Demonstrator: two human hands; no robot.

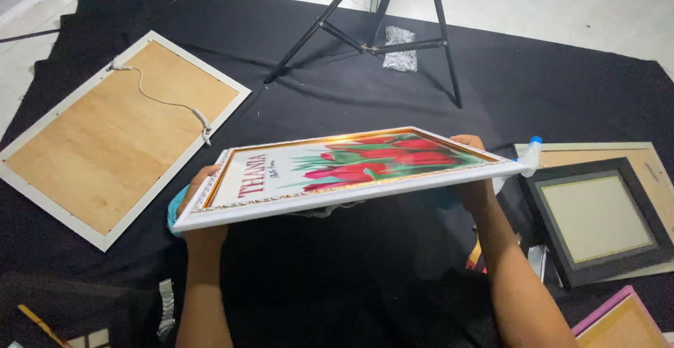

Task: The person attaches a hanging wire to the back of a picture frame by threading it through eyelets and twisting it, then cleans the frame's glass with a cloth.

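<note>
This looks like a makeshift picture-framing work spot set up on a pale tiled floor (576, 11), over which a black cloth (337, 88) is spread. Around it lie a white frame turned face down with a plywood back (116, 137), a black frame with a grey mat (597, 218), and a black metal tripod (382, 32).

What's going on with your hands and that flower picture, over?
Left hand and right hand grip opposite ends of the white framed tulip picture, lifted and tilted. Face-down frame on the left, black frame on the right.

A face-down white frame (116, 137), a tripod (379, 32) and a black frame (597, 218) lie on black cloth (337, 88).
</note>
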